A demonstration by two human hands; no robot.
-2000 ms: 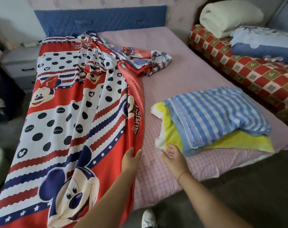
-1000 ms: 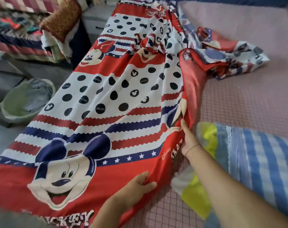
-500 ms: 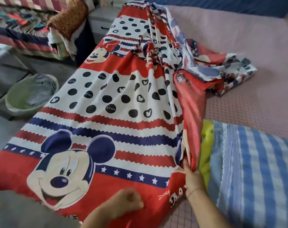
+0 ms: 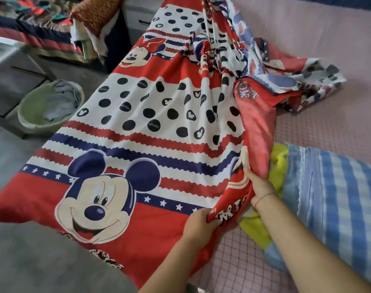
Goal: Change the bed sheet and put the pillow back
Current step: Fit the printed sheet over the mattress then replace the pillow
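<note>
A red, white and navy cartoon-mouse bed sheet (image 4: pixel 142 115) lies spread over the left half of the bed, its far end bunched in a heap. My left hand (image 4: pixel 198 224) grips the sheet's folded red edge near the foot of the bed. My right hand (image 4: pixel 259 186) pinches the same edge a little farther up, where the fold stands raised. The pink checked mattress cover (image 4: pixel 328 115) shows on the right half. A folded blue-checked and yellow bundle (image 4: pixel 328 191) lies just right of my right hand.
A pale green basin (image 4: pixel 32 115) with grey cloth in it stands on the floor left of the bed. Beyond it are a grey bedside cabinet (image 4: pixel 138 20) and a piled patterned seat (image 4: pixel 45 24). Grey floor lies along the bed's foot.
Both hands have closed on the sheet's folded red edge and drawn it toward the foot of the bed. The view has swung left and lower.
</note>
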